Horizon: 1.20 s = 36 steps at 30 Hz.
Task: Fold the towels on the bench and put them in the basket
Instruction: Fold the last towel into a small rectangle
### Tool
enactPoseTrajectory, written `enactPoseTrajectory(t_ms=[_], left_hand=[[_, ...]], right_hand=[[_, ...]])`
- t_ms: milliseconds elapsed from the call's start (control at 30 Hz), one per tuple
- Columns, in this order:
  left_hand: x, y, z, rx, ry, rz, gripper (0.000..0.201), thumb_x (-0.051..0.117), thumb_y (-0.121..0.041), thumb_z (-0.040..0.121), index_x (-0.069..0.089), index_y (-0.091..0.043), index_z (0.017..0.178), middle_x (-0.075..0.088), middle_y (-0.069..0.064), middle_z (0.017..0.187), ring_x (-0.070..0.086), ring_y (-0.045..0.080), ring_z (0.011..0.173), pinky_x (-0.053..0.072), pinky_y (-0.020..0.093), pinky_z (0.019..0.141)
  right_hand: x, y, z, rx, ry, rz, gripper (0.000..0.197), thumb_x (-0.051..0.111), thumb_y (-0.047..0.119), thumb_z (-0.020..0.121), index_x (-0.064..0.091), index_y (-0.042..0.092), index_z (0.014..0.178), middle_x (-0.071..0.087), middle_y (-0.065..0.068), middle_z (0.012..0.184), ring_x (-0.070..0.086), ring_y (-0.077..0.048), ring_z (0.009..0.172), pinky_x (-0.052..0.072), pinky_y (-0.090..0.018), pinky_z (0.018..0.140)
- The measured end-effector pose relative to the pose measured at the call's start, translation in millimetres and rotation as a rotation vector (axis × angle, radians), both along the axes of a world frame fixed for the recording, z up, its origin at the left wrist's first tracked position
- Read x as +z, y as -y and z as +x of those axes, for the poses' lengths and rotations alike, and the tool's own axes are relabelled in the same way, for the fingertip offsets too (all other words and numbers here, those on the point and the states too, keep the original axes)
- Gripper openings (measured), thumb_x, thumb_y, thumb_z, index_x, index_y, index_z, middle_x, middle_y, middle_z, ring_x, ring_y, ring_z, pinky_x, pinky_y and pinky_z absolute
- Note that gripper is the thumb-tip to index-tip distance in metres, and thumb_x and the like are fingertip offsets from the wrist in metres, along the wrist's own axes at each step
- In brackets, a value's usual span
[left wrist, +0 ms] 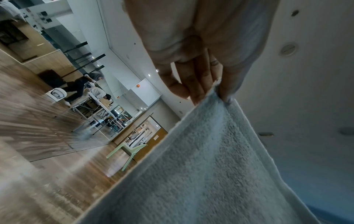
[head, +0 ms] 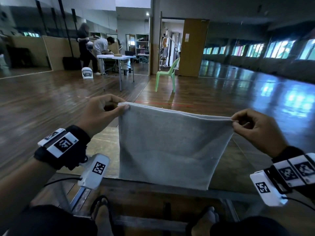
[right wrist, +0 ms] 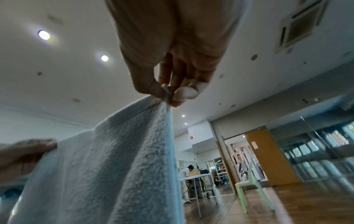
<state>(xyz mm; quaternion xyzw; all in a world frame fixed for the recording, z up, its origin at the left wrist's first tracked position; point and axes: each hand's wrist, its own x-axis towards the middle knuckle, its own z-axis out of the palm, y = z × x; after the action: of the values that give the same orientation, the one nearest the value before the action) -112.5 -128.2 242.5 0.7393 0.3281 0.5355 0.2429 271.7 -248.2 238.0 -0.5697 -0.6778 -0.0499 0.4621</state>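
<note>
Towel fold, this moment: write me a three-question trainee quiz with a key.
1. True or false: the grey towel lies flat on the bench.
2. Which hand pinches the towel's top corner nearer the green chair's side of the head view? A) left hand B) right hand C) neither
3. Fill in: the towel's upper edge shows ____ layers, so it looks already folded once.

Key: 1 false, it hangs in the air from both hands. 2 A. 3 two.
</note>
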Motion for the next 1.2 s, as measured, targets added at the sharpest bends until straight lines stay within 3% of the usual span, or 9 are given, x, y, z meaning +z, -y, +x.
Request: enactPoseTrajectory(t_ms=[133,267,433,600,700,800,933,1100,1200], left_hand=[[2,0,-3,-0.009,-0.02,0.001,0.008,0.072,-0.021,0.077,0.067,-0.019,0.083,0.067,-0.019,0.064,0.058,-0.004,0.059,0.042,0.006,0.054],[1,-2,-9,-0.01,-0.033,-0.008,0.019,0.071,-0.033,0.07,0.068,-0.021,0.084,0.07,-0.015,0.069,0.06,0.0,0.064,0.045,0.009,0.057],[-3,-2,-18,-0.044,-0.073,-0.034,0.027,0.073,-0.047,0.073,0.069,-0.023,0.085,0.071,-0.012,0.075,0.063,0.003,0.07,0.049,0.014,0.062],[-7,2,-23,-0.119,-0.158,-0.083,0.018,0.063,-0.028,0.077,0.067,-0.015,0.089,0.07,-0.016,0.074,0.063,-0.002,0.069,0.049,0.01,0.06],[-11,-3,-29,-0.162,-0.203,-0.126,0.027,0.066,-0.039,0.08,0.068,-0.014,0.092,0.07,-0.009,0.076,0.063,0.001,0.072,0.05,0.013,0.063],[-17,-10,-35,-0.207,-0.227,-0.173,0.062,0.068,-0.066,0.063,0.069,-0.012,0.094,0.071,0.001,0.081,0.064,0.008,0.074,0.053,0.016,0.065],[-28,-26,-35,-0.261,-0.256,-0.299,0.076,0.073,-0.071,0.05,0.067,-0.007,0.091,0.072,0.008,0.082,0.067,0.013,0.076,0.054,0.017,0.067],[-57,-63,-20,-0.225,-0.335,-0.372,0.068,0.072,-0.072,0.048,0.066,-0.013,0.081,0.073,-0.001,0.074,0.069,0.009,0.072,0.053,0.016,0.063],[-82,-93,-5,-0.127,-0.386,-0.389,0.06,0.073,-0.062,0.06,0.066,-0.008,0.084,0.072,0.005,0.077,0.069,0.015,0.075,0.057,0.024,0.068]], right_hand=[[4,2,0,-0.013,0.072,-0.038,0.022,0.07,-0.002,0.073,0.064,0.019,0.073,0.065,0.018,0.085,0.06,0.003,0.064,0.041,-0.001,0.058],[8,4,2,-0.022,0.053,-0.079,0.023,0.071,-0.001,0.073,0.062,0.019,0.069,0.069,0.003,0.072,0.061,-0.014,0.072,0.043,-0.006,0.058],[14,9,-3,0.027,-0.001,-0.155,0.019,0.069,-0.001,0.077,0.062,0.015,0.07,0.067,-0.001,0.076,0.059,-0.013,0.067,0.044,-0.007,0.054],[19,15,-7,0.154,-0.066,-0.247,0.021,0.064,-0.002,0.081,0.065,0.018,0.089,0.065,-0.008,0.084,0.057,-0.005,0.066,0.046,-0.006,0.058],[20,14,-3,0.161,-0.028,-0.37,0.02,0.066,0.018,0.082,0.067,0.014,0.101,0.071,0.001,0.084,0.063,0.001,0.069,0.047,-0.005,0.059],[19,11,-1,0.169,0.015,-0.425,0.043,0.064,0.055,0.073,0.069,0.018,0.094,0.072,0.01,0.082,0.063,0.0,0.065,0.046,-0.005,0.057],[3,-9,5,0.131,0.003,-0.489,0.012,0.06,0.008,0.086,0.068,0.007,0.095,0.07,0.003,0.069,0.06,0.007,0.059,0.043,-0.002,0.055],[-36,-64,16,0.041,0.193,-0.576,0.014,0.061,0.009,0.087,0.067,0.021,0.09,0.069,0.005,0.08,0.061,0.006,0.071,0.044,-0.011,0.06],[-66,-107,23,-0.025,0.246,-0.577,0.013,0.062,0.009,0.084,0.068,0.019,0.09,0.068,0.0,0.079,0.06,-0.004,0.067,0.04,-0.021,0.062]])
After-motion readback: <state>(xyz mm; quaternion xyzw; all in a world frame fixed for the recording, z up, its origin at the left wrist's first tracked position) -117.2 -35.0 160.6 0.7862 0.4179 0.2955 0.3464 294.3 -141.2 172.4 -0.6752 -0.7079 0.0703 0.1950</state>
